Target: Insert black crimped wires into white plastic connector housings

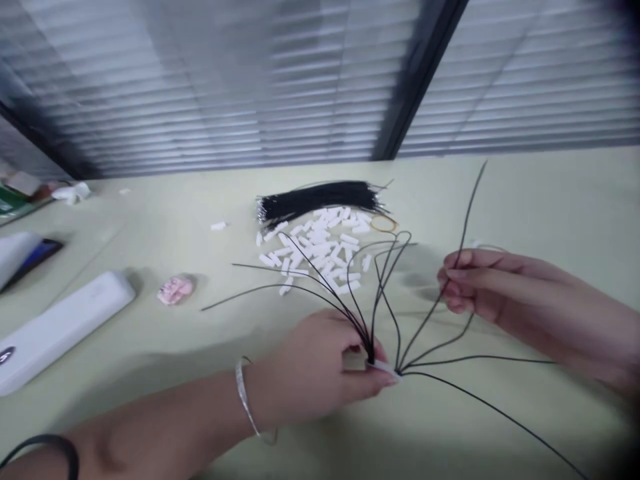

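Pale surface, blinds behind. Left hand: pinches white clip, black wires fanned from it (count unclear). Right hand: fingertips closed on one wire. Apparently done: wires gathered at clip. Unused: bundle, loose white pieces adjoining.

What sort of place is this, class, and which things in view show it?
Probably an indoor light-assembly workspace: a bundle of thin black wires and scattered small white plastic pieces lie on a pale green tabletop, before grey slatted blinds.
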A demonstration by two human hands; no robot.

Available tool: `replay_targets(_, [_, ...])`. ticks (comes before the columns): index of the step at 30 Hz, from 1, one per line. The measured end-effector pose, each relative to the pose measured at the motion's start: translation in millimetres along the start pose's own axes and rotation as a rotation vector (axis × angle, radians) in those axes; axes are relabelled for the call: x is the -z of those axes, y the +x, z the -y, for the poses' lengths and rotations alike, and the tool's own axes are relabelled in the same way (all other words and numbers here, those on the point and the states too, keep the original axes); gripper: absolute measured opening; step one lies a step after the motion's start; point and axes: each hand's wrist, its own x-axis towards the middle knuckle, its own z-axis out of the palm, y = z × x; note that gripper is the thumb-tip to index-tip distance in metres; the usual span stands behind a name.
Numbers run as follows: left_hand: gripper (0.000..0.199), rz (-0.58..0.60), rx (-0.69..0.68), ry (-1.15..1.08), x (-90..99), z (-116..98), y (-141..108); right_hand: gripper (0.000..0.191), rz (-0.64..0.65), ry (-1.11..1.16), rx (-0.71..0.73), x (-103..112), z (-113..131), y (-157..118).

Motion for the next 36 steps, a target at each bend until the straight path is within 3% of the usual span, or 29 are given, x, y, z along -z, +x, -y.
replay_targets(3, [0.015, 0.006, 0.046, -0.098, 0.1, 4, 2, 0.034, -0.073, -0.008, 0.003, 19, -1, 21])
replay_targets(5, [0.015, 0.003, 0.034, -0.148, -0.2, 6, 2, 0.030, -0.165, -0.088, 0.095, 26, 10, 38])
replay_targets(7, [0.014, -0.003, 0.012, -0.159, -1.1, 7, 2, 0.023, -0.164, -0.229, 0.224, 19, 30, 55])
replay_targets(11, [0.016, -0.006, 0.009, -0.120, -2.5, 9, 2, 0.016, 0.193, -0.575, 0.477, -40, 70, 96])
replay_targets(15, [0.018, 0.031, 0.023, -0.106, -2.3, 9, 4, 0.019, 0.447, -0.796, 0.659, -106, 77, 144])
replay_targets(17, [0.017, 0.017, 0.020, -0.062, -2.4, 9, 4, 0.022, 0.535, -0.863, 0.700, -124, 71, 161])
replay_targets(20, [0.015, -0.001, 0.026, -0.083, -2.6, 9, 4, 0.023, 0.573, -0.914, 0.728, -133, 58, 173])
replay_targets(27, [0.015, 0.032, 0.048, -0.167, -3.2, 9, 3, 0.021, 0.440, -0.810, 0.788, -121, 53, 176])
replay_targets(36, [0.014, 0.023, 0.055, -0.186, -3.3, 9, 2, 0.016, -0.004, -0.310, 0.849, -94, 104, 162])
